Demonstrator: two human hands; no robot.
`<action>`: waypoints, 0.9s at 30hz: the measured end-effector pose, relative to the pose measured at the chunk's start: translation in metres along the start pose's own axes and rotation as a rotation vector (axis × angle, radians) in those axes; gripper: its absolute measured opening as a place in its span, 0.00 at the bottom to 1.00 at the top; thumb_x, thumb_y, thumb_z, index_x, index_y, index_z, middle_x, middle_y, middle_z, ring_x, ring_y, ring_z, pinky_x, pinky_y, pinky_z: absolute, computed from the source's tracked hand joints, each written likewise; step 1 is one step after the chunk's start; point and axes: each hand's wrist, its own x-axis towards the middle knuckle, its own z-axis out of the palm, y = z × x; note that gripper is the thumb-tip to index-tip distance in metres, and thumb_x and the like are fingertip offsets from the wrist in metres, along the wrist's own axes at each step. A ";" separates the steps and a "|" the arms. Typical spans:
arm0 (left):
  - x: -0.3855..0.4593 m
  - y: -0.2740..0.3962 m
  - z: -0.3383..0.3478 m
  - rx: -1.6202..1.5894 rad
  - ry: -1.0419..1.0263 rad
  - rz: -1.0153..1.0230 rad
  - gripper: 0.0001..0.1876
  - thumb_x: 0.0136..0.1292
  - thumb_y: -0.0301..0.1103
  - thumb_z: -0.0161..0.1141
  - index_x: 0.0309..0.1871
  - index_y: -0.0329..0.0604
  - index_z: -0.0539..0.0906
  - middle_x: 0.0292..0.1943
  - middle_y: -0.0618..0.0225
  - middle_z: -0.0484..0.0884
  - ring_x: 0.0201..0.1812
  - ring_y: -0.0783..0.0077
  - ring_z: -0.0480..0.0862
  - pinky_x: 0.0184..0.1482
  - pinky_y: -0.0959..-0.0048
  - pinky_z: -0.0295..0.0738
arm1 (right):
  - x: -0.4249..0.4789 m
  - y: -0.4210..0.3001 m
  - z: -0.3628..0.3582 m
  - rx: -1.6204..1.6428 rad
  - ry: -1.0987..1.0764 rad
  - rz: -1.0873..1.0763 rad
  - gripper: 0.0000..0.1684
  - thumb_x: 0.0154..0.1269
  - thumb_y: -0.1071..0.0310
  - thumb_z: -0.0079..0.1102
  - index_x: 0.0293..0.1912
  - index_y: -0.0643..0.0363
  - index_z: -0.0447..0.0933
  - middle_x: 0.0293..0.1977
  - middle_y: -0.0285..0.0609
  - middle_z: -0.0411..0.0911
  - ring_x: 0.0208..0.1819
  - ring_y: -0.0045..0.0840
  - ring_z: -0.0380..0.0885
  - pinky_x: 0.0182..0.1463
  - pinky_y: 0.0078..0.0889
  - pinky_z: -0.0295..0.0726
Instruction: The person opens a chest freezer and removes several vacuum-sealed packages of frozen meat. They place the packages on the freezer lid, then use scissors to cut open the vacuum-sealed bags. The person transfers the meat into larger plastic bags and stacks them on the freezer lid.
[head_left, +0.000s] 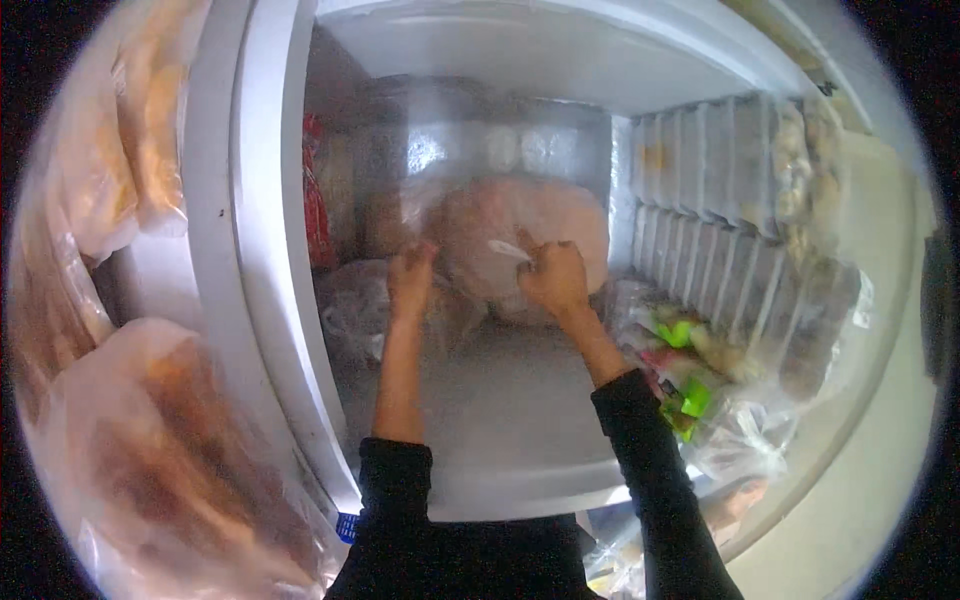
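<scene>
Both arms, in black sleeves, reach down into an open white chest freezer. Inside it is a large bag with pinkish contents, its surface hazy. My right hand grips a whitish twisted end or strip of this bag between closed fingers. At the bag's left side, my left hand is curled at its edge; the fingertips are blurred, and whether they pinch the plastic cannot be told. A clear plastic bag lies just left of my left hand.
A red net or packet stands along the freezer's left wall. At the right are stacked clear-wrapped packs and bags with bright green pieces. Outside the left rim lie large plastic bags of orange-brown food.
</scene>
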 end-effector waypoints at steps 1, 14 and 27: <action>0.003 -0.026 -0.008 -0.023 0.047 0.042 0.23 0.65 0.51 0.55 0.46 0.36 0.82 0.41 0.58 0.82 0.45 0.63 0.79 0.49 0.65 0.72 | -0.003 -0.012 -0.019 -0.010 0.015 -0.027 0.30 0.52 0.62 0.58 0.57 0.59 0.76 0.22 0.55 0.78 0.27 0.50 0.78 0.40 0.46 0.78; -0.111 0.064 -0.025 -0.999 -0.308 -0.243 0.35 0.71 0.62 0.37 0.64 0.40 0.70 0.58 0.57 0.76 0.63 0.58 0.70 0.64 0.59 0.66 | -0.170 -0.140 -0.262 0.450 0.387 -0.051 0.17 0.57 0.65 0.60 0.42 0.69 0.79 0.14 0.52 0.72 0.15 0.41 0.75 0.22 0.37 0.71; -0.265 0.128 0.030 -0.983 -0.979 -0.346 0.35 0.71 0.63 0.36 0.65 0.41 0.70 0.60 0.57 0.75 0.64 0.60 0.69 0.66 0.60 0.64 | -0.338 -0.155 -0.406 1.390 0.877 0.179 0.14 0.61 0.67 0.58 0.22 0.53 0.68 0.15 0.23 0.54 0.15 0.10 0.50 0.17 0.17 0.49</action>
